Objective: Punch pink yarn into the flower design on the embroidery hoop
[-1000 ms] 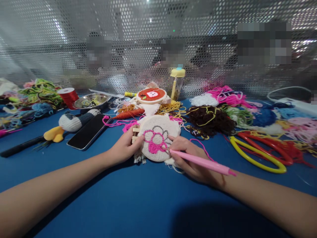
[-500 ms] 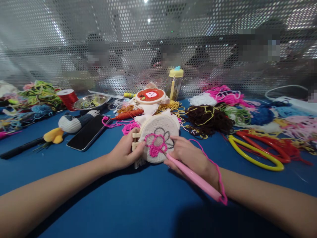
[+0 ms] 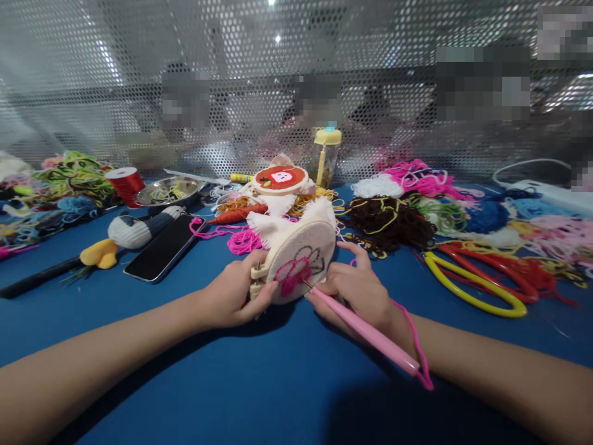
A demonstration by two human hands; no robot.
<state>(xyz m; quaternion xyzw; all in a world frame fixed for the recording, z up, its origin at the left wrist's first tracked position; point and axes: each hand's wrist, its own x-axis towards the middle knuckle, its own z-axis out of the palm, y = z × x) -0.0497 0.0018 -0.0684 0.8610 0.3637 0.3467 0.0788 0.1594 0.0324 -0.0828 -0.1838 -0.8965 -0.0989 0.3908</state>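
My left hand [image 3: 234,296] grips the wooden edge of a small round embroidery hoop [image 3: 303,253] and holds it tilted up off the blue table [image 3: 259,383]. The cloth in it bears a flower outline, part filled with pink yarn. My right hand [image 3: 359,290] holds a pink punch needle [image 3: 365,330] like a pen, its metal tip touching the pink patch. Pink yarn trails from the needle's rear end over my right wrist.
Behind the hoop lie a second hoop with a red apple design [image 3: 281,179], a black phone [image 3: 160,247], a knitted duck toy [image 3: 130,235], a red spool [image 3: 126,182], a metal bowl [image 3: 169,190] and a yellow-capped bottle [image 3: 327,154]. Yarn heaps and red and yellow loops [image 3: 477,281] fill the right. People sit beyond a perforated screen.
The hoop has been tipped up from lying nearly flat to standing on its near edge. The punch needle swung from pointing right to pointing toward me, tip staying on the pink patch.
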